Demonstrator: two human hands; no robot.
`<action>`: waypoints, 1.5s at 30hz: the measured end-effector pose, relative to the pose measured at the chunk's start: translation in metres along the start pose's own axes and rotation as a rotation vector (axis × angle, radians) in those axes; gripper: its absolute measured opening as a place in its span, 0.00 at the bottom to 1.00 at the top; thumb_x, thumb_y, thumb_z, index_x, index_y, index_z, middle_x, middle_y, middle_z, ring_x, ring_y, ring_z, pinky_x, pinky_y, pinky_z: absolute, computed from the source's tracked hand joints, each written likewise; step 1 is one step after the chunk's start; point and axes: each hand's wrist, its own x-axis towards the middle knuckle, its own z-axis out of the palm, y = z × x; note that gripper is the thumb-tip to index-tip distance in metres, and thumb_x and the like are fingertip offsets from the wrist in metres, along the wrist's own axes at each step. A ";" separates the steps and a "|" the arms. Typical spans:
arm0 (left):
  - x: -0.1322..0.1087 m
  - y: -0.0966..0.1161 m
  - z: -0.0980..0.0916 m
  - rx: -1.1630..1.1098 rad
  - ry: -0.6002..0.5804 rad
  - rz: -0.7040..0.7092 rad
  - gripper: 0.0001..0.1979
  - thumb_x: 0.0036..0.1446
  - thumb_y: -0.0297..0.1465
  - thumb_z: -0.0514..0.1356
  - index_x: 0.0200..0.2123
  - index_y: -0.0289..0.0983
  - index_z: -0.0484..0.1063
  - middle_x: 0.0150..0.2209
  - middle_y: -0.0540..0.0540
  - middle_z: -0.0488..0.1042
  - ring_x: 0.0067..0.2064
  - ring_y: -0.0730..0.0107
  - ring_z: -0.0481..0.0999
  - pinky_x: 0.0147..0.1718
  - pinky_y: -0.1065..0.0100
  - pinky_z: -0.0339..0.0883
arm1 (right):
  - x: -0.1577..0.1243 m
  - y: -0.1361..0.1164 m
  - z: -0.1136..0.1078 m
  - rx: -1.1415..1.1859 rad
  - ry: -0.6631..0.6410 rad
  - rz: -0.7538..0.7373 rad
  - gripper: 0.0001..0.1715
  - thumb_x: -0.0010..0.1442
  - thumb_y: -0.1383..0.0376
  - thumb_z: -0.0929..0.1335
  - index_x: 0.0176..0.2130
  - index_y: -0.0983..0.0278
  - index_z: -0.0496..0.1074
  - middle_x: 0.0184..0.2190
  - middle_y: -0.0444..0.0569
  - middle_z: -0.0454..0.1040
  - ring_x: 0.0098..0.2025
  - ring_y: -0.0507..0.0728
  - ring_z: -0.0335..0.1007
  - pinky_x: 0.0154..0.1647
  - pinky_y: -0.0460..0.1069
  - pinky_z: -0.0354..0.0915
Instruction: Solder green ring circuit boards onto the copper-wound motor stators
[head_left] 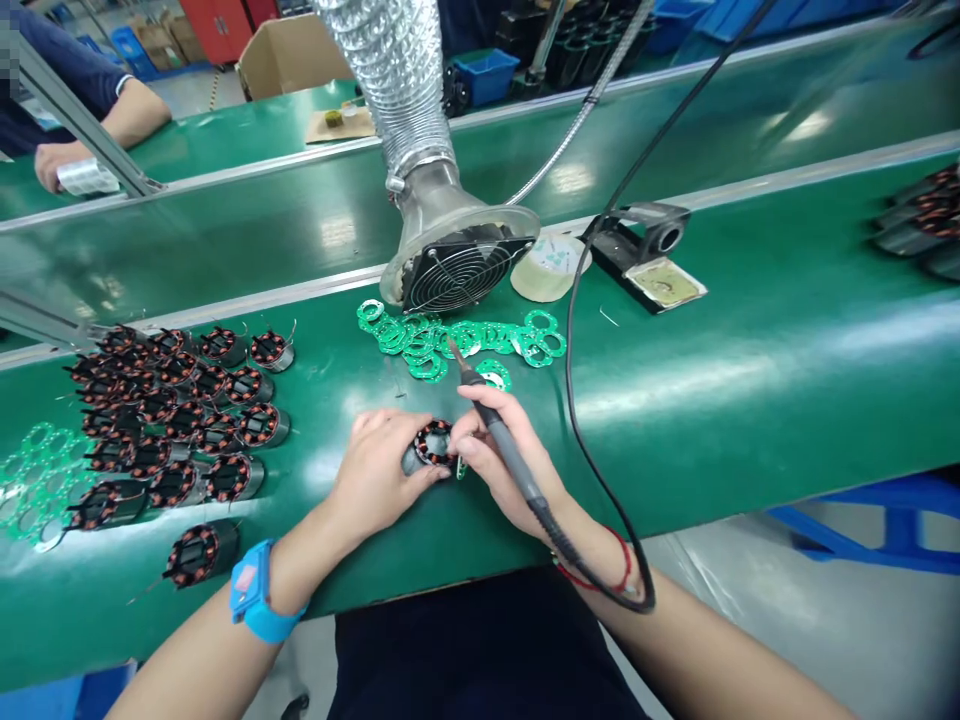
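Note:
My left hand [386, 455] is closed around a motor stator [433, 446] with copper windings, resting on the green bench. In my right hand [510, 455] sits a soldering iron [510, 450], its tip pointing up and away from the stator. The thumb and fingertips of that hand also reach the stator's right edge, where a green ring-shaped circuit board [460, 467] shows edge-on; whether they pinch it I cannot tell. Just beyond my hands lies a loose pile of green ring boards [480, 338].
Several stators [180, 400] stand in rows at left, beside more ring boards [45, 480]. A fume extractor hood [461, 260] hangs over the pile. Behind are a round pale dish [551, 268] and a soldering iron stand [645, 250]. The iron's black cord [574, 400] loops at right. A co-worker's hand [64, 165] is opposite.

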 end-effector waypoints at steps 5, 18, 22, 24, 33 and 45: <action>-0.004 0.001 -0.003 0.106 -0.053 0.066 0.19 0.56 0.33 0.60 0.50 0.34 0.65 0.44 0.43 0.74 0.46 0.58 0.69 0.46 0.57 0.58 | -0.007 -0.006 0.002 -0.495 -0.037 -0.089 0.29 0.59 0.64 0.68 0.57 0.59 0.55 0.46 0.54 0.68 0.48 0.62 0.67 0.48 0.60 0.67; -0.003 -0.002 -0.026 -0.170 -0.262 0.132 0.09 0.63 0.30 0.52 0.36 0.37 0.72 0.34 0.49 0.75 0.38 0.68 0.71 0.43 0.62 0.58 | -0.002 -0.014 -0.038 -0.515 -0.153 0.278 0.32 0.59 0.58 0.67 0.58 0.58 0.52 0.46 0.54 0.70 0.46 0.61 0.71 0.46 0.59 0.69; 0.001 -0.003 -0.016 -0.319 -0.109 0.018 0.10 0.64 0.30 0.49 0.42 0.36 0.69 0.42 0.45 0.73 0.44 0.67 0.70 0.46 0.63 0.62 | 0.010 -0.014 -0.027 -0.661 -0.112 0.046 0.29 0.59 0.63 0.66 0.57 0.59 0.55 0.49 0.55 0.70 0.50 0.64 0.67 0.49 0.61 0.66; 0.004 -0.005 -0.007 -0.254 -0.029 0.006 0.13 0.62 0.28 0.51 0.49 0.34 0.65 0.49 0.41 0.71 0.51 0.64 0.67 0.51 0.60 0.60 | 0.016 -0.015 -0.019 -0.774 -0.132 -0.081 0.26 0.59 0.67 0.65 0.56 0.62 0.58 0.47 0.55 0.71 0.46 0.65 0.67 0.47 0.62 0.66; 0.007 -0.001 0.003 -0.048 0.003 -0.023 0.19 0.59 0.29 0.56 0.54 0.35 0.61 0.51 0.39 0.70 0.51 0.57 0.67 0.48 0.54 0.62 | 0.020 -0.013 -0.008 -0.898 -0.184 -0.268 0.24 0.60 0.68 0.63 0.56 0.70 0.61 0.37 0.56 0.72 0.37 0.62 0.62 0.39 0.58 0.65; 0.004 0.004 0.002 -0.221 0.069 0.032 0.20 0.57 0.23 0.53 0.54 0.37 0.59 0.53 0.40 0.67 0.55 0.61 0.65 0.55 0.55 0.60 | 0.013 -0.012 -0.005 -0.867 -0.093 -0.189 0.25 0.61 0.62 0.66 0.56 0.66 0.61 0.39 0.56 0.73 0.42 0.65 0.63 0.40 0.60 0.63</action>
